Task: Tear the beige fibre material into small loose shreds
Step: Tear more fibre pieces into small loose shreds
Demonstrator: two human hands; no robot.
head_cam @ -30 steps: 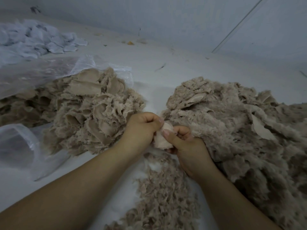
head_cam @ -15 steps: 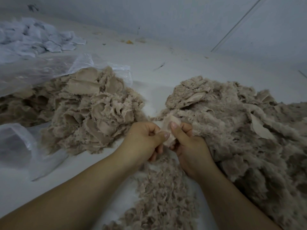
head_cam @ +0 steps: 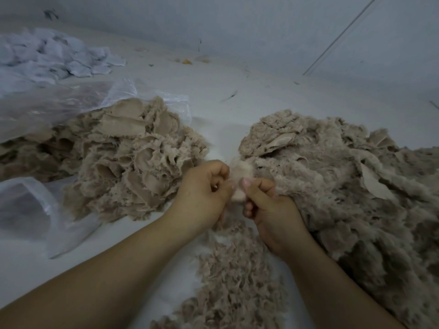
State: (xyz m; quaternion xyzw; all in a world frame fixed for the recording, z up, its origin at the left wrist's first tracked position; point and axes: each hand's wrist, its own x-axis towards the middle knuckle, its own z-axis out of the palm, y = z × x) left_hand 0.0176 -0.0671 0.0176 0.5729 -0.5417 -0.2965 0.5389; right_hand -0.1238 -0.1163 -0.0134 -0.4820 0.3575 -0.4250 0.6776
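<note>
A small pale beige fibre piece [head_cam: 240,179] stands between my two hands at the centre of the view. My left hand [head_cam: 204,193] pinches its left edge with thumb and curled fingers. My right hand [head_cam: 266,205] pinches its right edge, thumb on top. A heap of layered beige fibre pieces [head_cam: 128,157] lies to the left. A larger fluffy beige heap [head_cam: 344,186] lies to the right. Small loose shreds [head_cam: 235,276] trail down between my forearms.
Clear plastic bags [head_cam: 31,210] lie at the left, one over the far part of the left heap. A pile of white-blue scraps [head_cam: 47,55] sits at the far left. The surface [head_cam: 213,103] is white, with a grey wall behind.
Both hands have shifted slightly while pinching the piece; my thumbs have come closer together on it, and the piece now stands more upright between them.
</note>
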